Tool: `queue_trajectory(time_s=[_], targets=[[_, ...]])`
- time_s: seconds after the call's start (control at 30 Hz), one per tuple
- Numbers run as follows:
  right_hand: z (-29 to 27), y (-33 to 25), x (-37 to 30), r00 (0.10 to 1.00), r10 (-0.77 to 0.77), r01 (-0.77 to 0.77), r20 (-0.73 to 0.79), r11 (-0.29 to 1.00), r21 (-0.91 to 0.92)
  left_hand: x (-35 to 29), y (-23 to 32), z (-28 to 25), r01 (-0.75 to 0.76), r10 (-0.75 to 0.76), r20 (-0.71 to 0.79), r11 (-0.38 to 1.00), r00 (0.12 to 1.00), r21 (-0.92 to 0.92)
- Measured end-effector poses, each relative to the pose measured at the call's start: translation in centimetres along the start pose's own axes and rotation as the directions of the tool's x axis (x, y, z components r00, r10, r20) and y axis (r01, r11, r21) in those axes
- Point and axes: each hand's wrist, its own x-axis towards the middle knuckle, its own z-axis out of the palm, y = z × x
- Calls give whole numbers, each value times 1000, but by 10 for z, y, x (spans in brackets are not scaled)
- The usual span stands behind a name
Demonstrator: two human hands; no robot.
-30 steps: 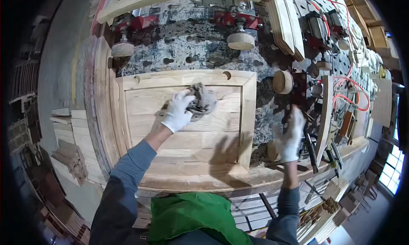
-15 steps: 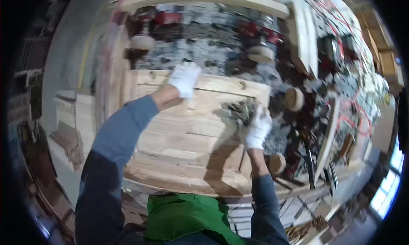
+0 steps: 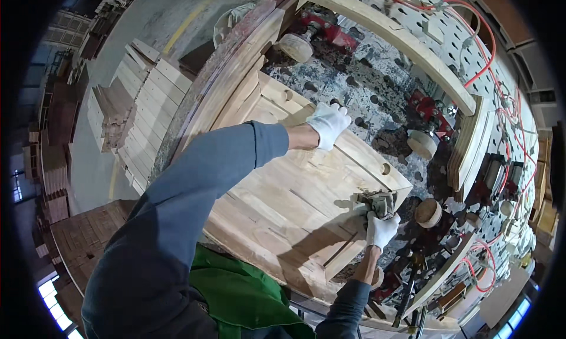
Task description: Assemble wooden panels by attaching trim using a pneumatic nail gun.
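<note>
A pale rectangular framed wooden panel (image 3: 295,191) lies flat on a paint-spattered, perforated grey worktop (image 3: 330,73). The white-gloved right hand (image 3: 383,230) grasps a crumpled grey cloth (image 3: 383,205) at the panel's right side, close to its far right corner. The cloth bunches out on the far side of the right fingers, resting against the panel's frame. The white-gloved left hand (image 3: 328,125) lies across the far rail, between its two round holes. Its fingers are bent and reach past the rail's far edge; whether they grip it cannot be told. The panel's face spreads on the near side of the left fingers. A round pale wooden disc (image 3: 428,213) stands just right of the cloth.
</note>
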Motion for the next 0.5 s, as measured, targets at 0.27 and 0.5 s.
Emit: queue_trajectory(time_s=[0.27, 0.5], targets=[[-1, 7, 6, 1000, -22, 22, 0, 999, 35, 0, -8, -3, -28, 26, -30, 997, 999, -67], [-9, 8, 22, 994, 25, -27, 103, 1000, 15, -130, -100, -2, 361, -308, -435, 932, 846, 42]])
